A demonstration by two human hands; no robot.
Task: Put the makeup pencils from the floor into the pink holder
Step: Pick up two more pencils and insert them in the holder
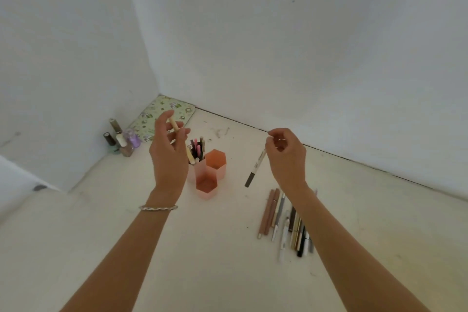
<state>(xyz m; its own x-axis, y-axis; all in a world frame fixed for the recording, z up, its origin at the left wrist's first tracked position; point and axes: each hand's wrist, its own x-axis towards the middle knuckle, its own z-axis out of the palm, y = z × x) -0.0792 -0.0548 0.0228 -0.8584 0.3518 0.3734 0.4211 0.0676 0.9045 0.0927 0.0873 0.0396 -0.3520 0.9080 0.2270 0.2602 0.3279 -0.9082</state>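
Nail polish bottles (121, 140) crowd the corner. The left hand (168, 149) pinches a cream pencil (174, 125) above the pink holder (209, 172); the right hand (287, 152) dangles a grey-tipped pencil (255, 167) beside it. Either could miss and tip the holder. More pencils (286, 220) wait on the floor (202, 248).

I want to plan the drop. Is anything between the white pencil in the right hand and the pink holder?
Nothing visible blocks it. The white pencil hangs from the right hand, with bare floor between it and the pink holder. The left hand is on the holder's far side.
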